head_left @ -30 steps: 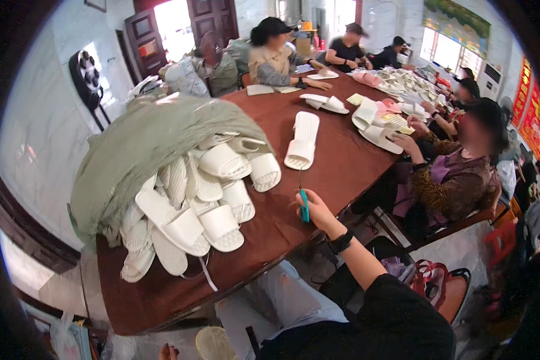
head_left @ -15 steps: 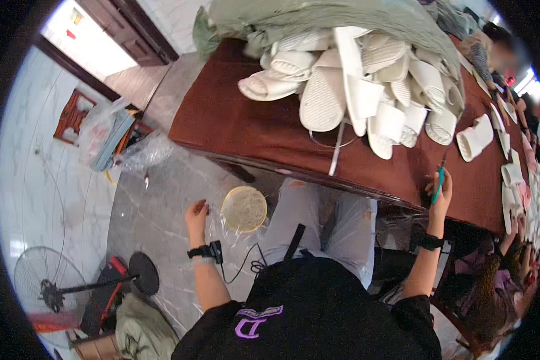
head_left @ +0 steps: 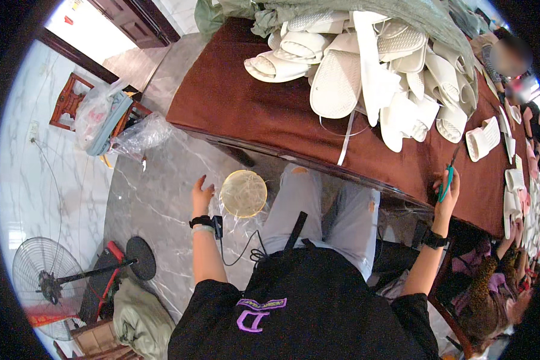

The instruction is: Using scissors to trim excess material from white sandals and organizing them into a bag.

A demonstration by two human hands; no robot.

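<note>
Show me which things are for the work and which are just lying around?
Seems part of the work:
- teal-handled tool, in the right hand
- white slippers
- green bag by the slippers
- brown-covered table

Seems just lying about:
- floor fan
- clear plastic bag
- olive bundle near the fan

The table (head_left: 222, 90) has room at its left end. White slippers (head_left: 336, 84) block the middle. A bin (head_left: 244, 216) stands by the left hand (head_left: 202, 196).

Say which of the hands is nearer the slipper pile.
Right. The right hand is by the near edge of the table, close to the slipper pile; the left hand is off the table, farther away to the left.
</note>
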